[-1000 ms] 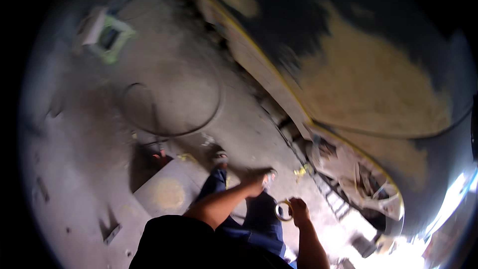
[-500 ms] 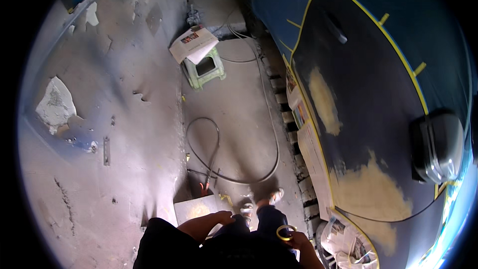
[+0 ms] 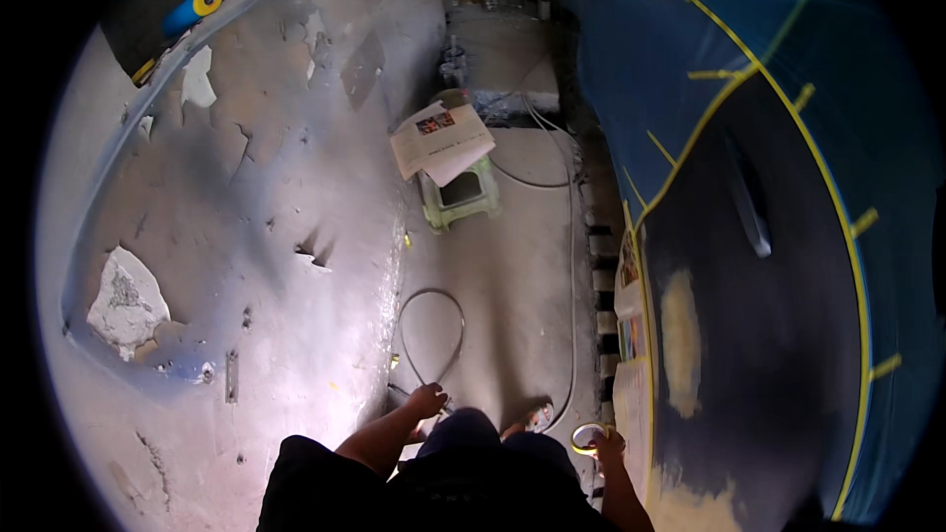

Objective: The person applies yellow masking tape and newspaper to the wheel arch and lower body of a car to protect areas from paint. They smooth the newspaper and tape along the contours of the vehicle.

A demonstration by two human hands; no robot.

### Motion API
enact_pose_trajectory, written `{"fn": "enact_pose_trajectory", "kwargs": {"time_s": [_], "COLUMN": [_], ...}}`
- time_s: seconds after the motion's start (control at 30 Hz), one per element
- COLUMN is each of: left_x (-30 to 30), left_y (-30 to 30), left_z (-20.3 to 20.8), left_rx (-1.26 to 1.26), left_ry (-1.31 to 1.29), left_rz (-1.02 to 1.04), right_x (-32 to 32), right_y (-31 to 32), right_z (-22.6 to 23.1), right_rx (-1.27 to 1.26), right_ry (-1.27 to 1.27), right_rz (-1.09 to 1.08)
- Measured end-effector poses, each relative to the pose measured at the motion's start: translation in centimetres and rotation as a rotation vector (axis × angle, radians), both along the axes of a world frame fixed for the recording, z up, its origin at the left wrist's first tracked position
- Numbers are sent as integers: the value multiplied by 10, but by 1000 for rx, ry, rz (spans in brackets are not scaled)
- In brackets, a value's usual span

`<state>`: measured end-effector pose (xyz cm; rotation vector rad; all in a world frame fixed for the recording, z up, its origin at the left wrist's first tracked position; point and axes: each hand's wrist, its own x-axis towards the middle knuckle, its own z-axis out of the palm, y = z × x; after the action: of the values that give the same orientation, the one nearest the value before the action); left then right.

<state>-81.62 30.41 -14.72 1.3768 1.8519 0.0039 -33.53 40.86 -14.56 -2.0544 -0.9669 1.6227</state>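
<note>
Hands apart, a person's right hand [image 3: 612, 446] grips a yellow tape roll [image 3: 582, 450] at near right, best held lightly by its rim; whether the left hand [image 3: 428, 400], near a looped hose [image 3: 462, 323], holds anything is unclear. Right: a tape-edged dark panel [image 3: 764, 355].

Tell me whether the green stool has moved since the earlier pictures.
No. Judged against the concrete step behind it, the green stool stands in the same place; the camera's view has shifted instead.

Qty: 2 hands [image 3: 428, 400] [image 3: 608, 443], 1 stool [image 3: 460, 210]
</note>
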Motion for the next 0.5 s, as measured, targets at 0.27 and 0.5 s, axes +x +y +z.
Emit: {"fn": "enact_pose_trajectory", "kwargs": {"time_s": [0.27, 0.5], "left_x": [-191, -335], "left_y": [141, 391], "left_z": [-82, -112], "left_rx": [153, 392], "left_ry": [197, 168], "left_rz": [-72, 584], "right_x": [-117, -204], "right_y": [165, 225], "right_z": [57, 78], "right_rx": [47, -163], "right_ry": [293, 862], "right_rz": [-62, -241]}}
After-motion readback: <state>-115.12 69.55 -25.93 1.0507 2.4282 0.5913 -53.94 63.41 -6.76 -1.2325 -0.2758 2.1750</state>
